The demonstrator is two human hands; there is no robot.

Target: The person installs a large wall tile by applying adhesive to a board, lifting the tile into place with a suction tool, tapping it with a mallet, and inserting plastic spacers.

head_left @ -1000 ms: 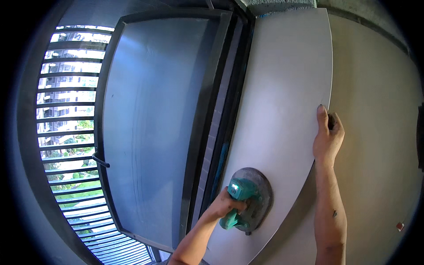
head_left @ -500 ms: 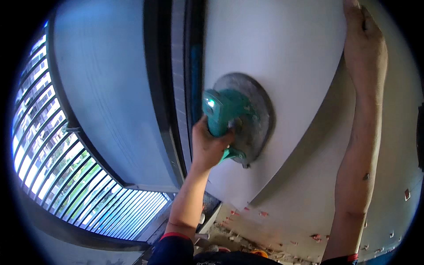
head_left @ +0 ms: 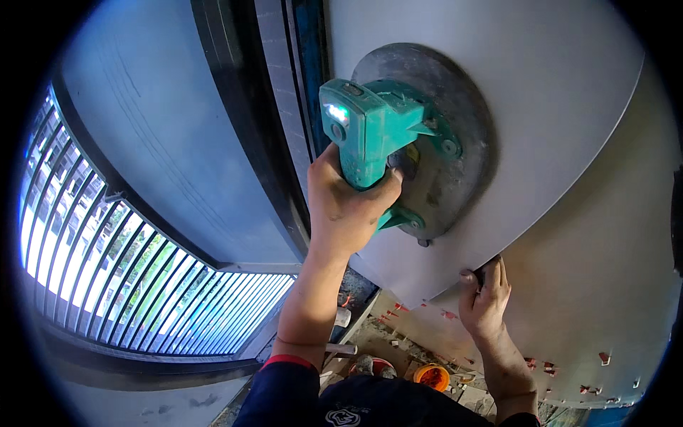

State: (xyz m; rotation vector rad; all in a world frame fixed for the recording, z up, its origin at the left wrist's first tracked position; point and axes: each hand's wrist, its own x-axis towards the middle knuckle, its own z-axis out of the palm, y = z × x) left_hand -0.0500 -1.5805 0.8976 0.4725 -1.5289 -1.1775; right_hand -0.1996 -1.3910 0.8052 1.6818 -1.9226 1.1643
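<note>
A building site or room under renovation: debris-strewn floor (head_left: 385,343) and orange bucket (head_left: 417,374) at five o'clock, red tile-levelling clips (head_left: 605,359) on the pale wall (head_left: 590,270) at four, teal suction lifter (head_left: 364,124) near twelve.

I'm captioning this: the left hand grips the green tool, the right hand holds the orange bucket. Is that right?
No: the head view shows the right hand at the edge of the pale panel, not holding the orange bucket. The left hand grips the green tool.
</note>
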